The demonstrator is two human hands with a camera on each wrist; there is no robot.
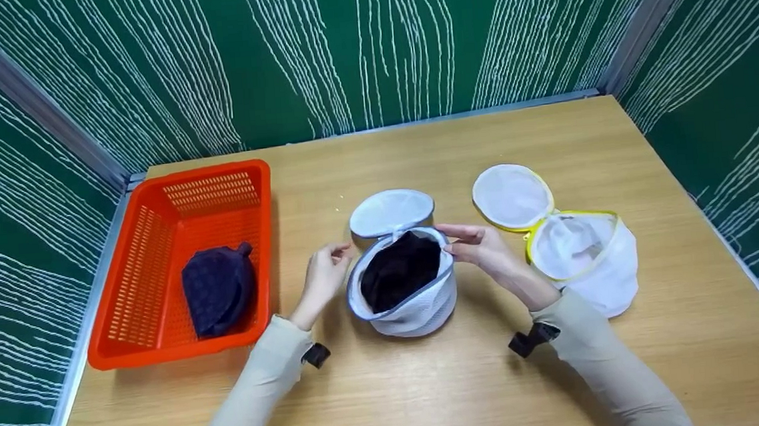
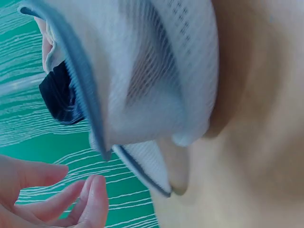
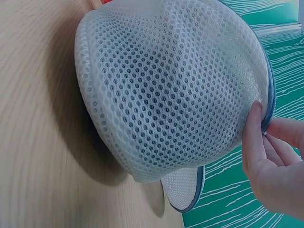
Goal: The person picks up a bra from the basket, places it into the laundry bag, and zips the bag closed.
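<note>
A white mesh laundry bag [image 1: 420,314] with blue-grey trim stands upright on the table, its round lid [image 1: 391,212] flipped back behind it. Dark fabric [image 1: 400,275] lies inside. My right hand [image 1: 489,252] pinches the right side of the bag's rim; in the right wrist view, that hand's fingers [image 3: 254,133] are outside the mesh and its thumb is at the trim. Just left of the bag, my left hand [image 1: 322,274] is apart from it with loosely bent fingers. Nothing is between the left fingers [image 2: 97,199] in the left wrist view.
A red plastic basket [image 1: 139,256] at the left holds a folded dark navy cloth item [image 1: 218,291]. To the right lies another white mesh bag [image 1: 615,283] with yellow trim, its lid [image 1: 512,197] open. Green panels [image 1: 355,54] with white lines border the wooden table [image 1: 432,396].
</note>
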